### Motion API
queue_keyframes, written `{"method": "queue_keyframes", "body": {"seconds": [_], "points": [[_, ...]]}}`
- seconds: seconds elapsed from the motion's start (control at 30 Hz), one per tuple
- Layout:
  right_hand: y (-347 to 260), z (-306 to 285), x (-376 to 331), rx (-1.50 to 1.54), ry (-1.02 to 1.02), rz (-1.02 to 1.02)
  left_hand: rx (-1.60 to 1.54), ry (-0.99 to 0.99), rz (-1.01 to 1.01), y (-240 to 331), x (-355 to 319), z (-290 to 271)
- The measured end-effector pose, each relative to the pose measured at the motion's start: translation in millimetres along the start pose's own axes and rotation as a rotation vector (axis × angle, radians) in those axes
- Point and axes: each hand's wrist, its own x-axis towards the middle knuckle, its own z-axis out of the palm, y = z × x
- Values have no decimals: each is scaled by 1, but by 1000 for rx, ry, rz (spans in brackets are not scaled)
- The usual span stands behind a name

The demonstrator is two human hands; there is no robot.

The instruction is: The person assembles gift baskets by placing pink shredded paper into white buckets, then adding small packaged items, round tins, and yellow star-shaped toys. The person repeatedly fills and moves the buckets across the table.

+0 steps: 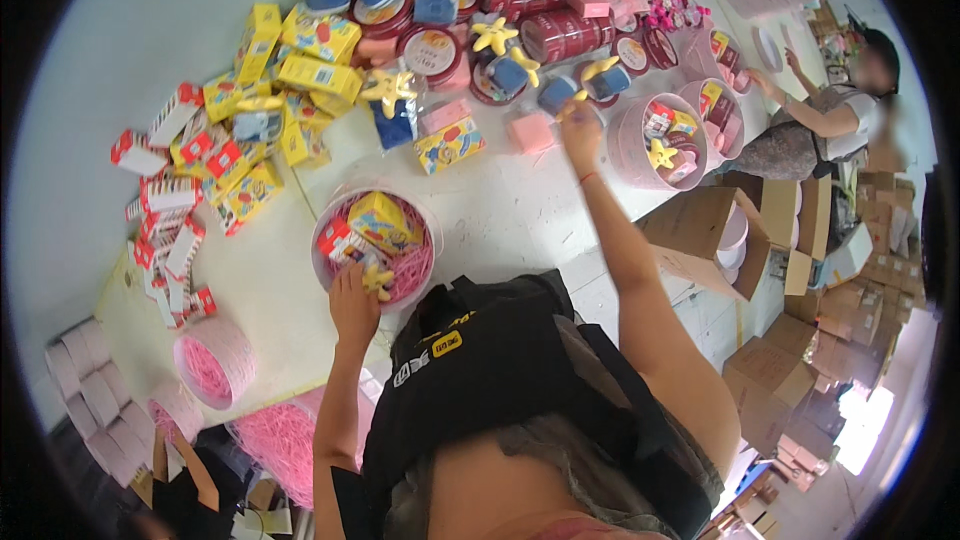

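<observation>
My left hand (354, 306) is at the near rim of a pink bucket (428, 270), its fingers closed on a small yellow star plush toy (378, 281). Pink paper shreds (410, 278) line the bucket, and a yellow printed box (382, 222) and a red-and-white box (345, 243) lie on them. My right arm stretches far across the table. My right hand (580, 132) is blurred beside a plush toy with a blue body (557, 93) and a pink box (530, 132); whether it grips anything I cannot make out.
Piles of yellow boxes (320, 77), red-and-white boxes (172, 195) and dark red round tubs (565, 37) cover the table. Filled pink buckets (625, 145) stand at the right edge. One person (830, 115) works at the far right, another (190, 480) at the lower left. Cartons (690, 230) stand below.
</observation>
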Motion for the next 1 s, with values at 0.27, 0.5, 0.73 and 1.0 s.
{"method": "queue_keyframes", "body": {"seconds": [0.27, 0.5, 0.73, 1.0], "points": [[-13, -4, 171, -711, -317, -779, -42, 0, -160, 21, -6, 11], [-11, 55, 201, -876, -666, -960, -62, -30, -246, 25, -2, 14], [-68, -45, 162, 144, -483, -94, -32, 30, -175, 37, -1, 16], [-122, -75, -35, 1382, -1022, 764, -7, 140, -26, 17, -8, 31]]}}
